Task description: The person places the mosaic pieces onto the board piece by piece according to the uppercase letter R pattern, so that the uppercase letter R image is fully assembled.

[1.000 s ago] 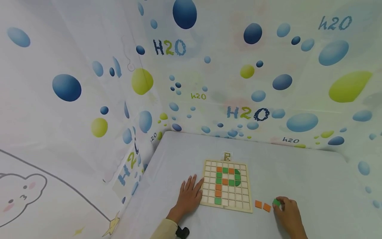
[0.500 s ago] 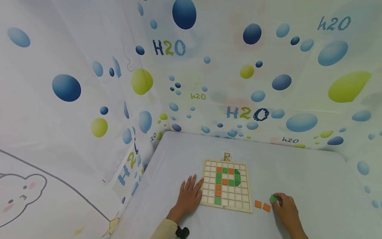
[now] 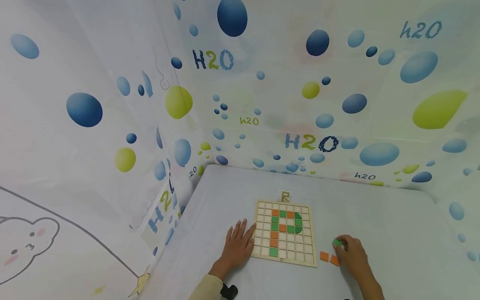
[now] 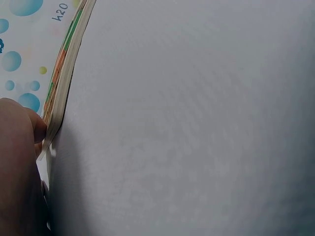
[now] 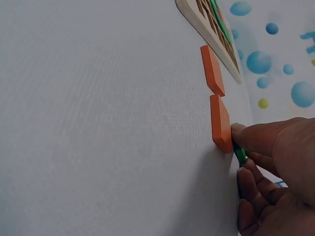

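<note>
In the head view a wooden grid board [image 3: 296, 246] lies on the table, with orange and green tiles set in it as a letter P. My left hand [image 3: 238, 246] lies flat with spread fingers, its fingertips at the board's left edge. To the right of the board, my right hand [image 3: 353, 255] pinches a green tile [image 3: 337, 242] between thumb and fingers. Two orange tiles lie between that hand and the board: a left one [image 3: 324, 256] and a right one [image 3: 334, 260], partly covered by the hand. The right wrist view shows the green tile [image 5: 239, 153] mostly hidden by the thumb.
A small card [image 3: 285, 196] with a P pattern lies just beyond the board. The white-covered table [image 3: 397, 225] meets a printed curtain [image 3: 262, 91] at the back. A dark object [image 3: 229, 291] sits by the left sleeve.
My right hand has moved left and slightly away from me with the green tile, now partly covering the right orange tile. The left hand and board have stayed put.
</note>
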Demonstrator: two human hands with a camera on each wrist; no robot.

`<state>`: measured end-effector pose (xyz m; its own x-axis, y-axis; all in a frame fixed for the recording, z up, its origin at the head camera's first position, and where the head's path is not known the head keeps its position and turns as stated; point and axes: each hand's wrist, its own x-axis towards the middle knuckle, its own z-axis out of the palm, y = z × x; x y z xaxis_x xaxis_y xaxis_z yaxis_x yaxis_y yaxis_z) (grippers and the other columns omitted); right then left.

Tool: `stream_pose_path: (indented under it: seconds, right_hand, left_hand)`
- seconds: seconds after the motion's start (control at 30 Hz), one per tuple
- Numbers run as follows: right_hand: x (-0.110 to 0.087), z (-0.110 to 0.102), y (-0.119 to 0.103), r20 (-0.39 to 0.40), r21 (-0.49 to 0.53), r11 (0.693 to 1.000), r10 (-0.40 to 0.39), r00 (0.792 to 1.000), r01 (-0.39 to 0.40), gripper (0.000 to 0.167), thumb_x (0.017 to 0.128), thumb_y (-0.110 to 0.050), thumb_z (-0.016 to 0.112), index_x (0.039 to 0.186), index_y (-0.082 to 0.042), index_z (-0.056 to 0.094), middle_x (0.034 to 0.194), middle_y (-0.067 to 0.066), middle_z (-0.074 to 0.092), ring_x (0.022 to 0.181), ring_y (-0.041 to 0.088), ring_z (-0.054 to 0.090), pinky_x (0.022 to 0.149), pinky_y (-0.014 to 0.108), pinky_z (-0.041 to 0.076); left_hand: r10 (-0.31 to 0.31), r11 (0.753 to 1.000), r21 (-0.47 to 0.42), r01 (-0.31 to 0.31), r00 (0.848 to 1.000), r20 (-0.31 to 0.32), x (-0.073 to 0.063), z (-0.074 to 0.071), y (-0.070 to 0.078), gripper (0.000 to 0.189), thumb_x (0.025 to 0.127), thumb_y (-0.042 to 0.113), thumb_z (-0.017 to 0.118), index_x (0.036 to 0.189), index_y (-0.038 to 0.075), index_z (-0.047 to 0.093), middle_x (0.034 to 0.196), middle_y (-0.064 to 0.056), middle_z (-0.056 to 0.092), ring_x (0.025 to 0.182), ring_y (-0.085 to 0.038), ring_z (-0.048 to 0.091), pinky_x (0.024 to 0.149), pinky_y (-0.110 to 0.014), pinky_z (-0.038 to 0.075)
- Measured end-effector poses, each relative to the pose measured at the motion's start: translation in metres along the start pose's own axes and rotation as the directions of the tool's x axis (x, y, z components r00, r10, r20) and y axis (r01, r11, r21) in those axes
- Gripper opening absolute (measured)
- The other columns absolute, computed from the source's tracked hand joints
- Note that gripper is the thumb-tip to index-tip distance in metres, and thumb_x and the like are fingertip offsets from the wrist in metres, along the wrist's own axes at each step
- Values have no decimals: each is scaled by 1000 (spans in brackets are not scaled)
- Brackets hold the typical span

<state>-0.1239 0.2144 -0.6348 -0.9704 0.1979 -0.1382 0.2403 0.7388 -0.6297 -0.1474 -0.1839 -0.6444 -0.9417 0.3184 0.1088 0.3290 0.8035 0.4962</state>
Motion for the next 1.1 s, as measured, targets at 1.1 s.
stream_pose_path:
  seconds: [1.1]
  right_hand:
    - [1,46,-77,3,121,987,-109,994,108,33,100,-16,71,128,0,65,122,19,61,108,30,62,89,52,51]
  left_hand:
    - [-14,999,33,14,1000,22,1,-1,0,50,110,25,44,160,19,47,170,-19,34,157,-45,29,121,-70,21]
